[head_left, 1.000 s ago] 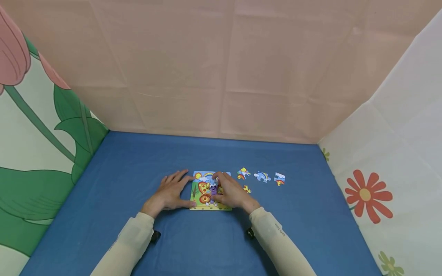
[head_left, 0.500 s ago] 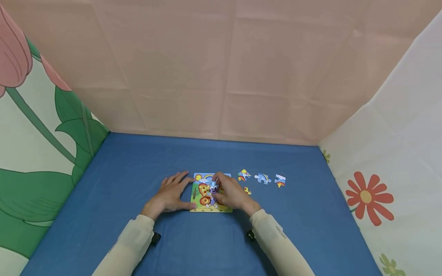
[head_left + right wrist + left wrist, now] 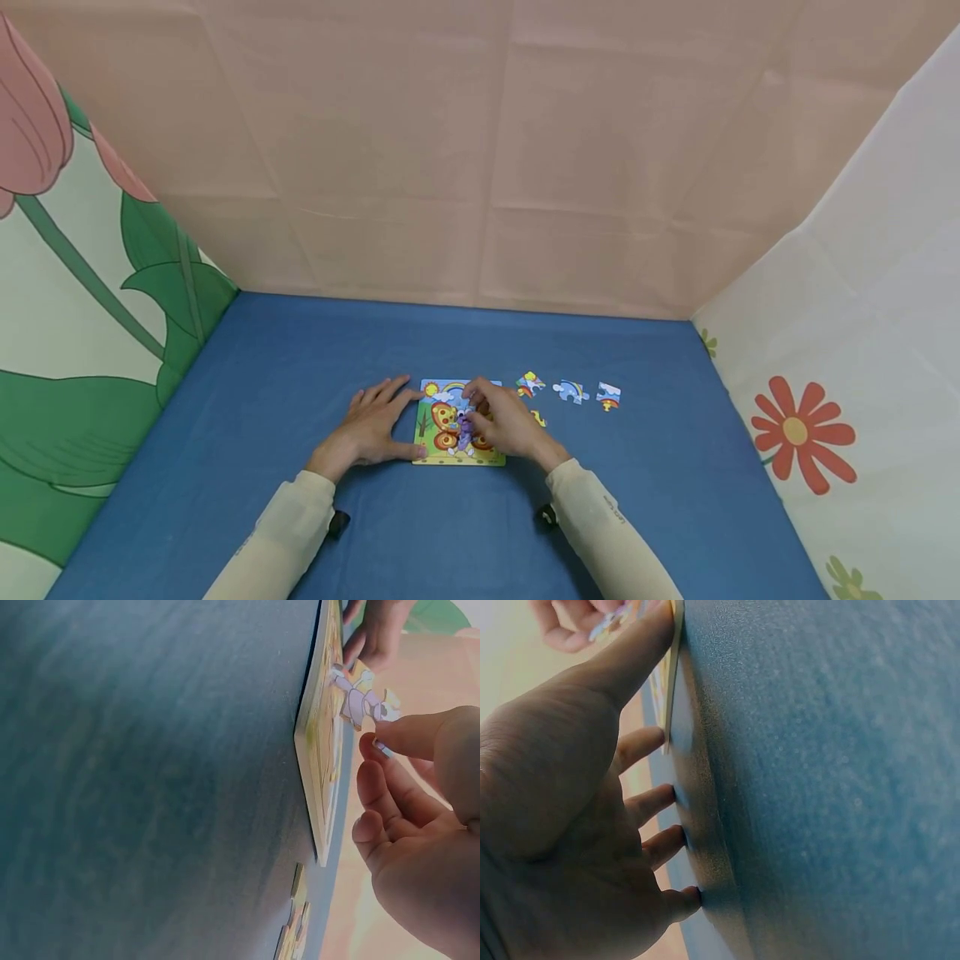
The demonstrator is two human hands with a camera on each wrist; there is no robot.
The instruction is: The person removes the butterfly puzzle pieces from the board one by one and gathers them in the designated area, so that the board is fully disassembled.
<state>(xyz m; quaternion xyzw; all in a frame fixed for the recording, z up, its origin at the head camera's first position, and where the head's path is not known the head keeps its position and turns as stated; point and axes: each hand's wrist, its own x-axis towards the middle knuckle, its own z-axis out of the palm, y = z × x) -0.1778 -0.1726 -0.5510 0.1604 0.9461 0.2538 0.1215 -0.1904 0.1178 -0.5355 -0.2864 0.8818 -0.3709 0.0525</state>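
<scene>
A square jigsaw board with a colourful butterfly picture lies on the blue table. My left hand is spread at its left side. Its thumb rests on the near left corner, the index fingertip touches the board's edge, and the other fingertips rest on the cloth, as the left wrist view shows. Over the board's right half, my right hand pinches a jigsaw piece between thumb and fingers. This piece, printed with a purple figure, is tilted up above the board in the right wrist view.
To the right of the board lie loose jigsaw pieces: a rainbow piece, a blue piece, and a third piece farther right. A small yellow piece is partly hidden by the right hand. Fabric walls enclose the table.
My right hand has lifted slightly and tilted the purple piece, showing more of the board below it. The left hand has stayed in place; the whole view has shifted a little downward.
</scene>
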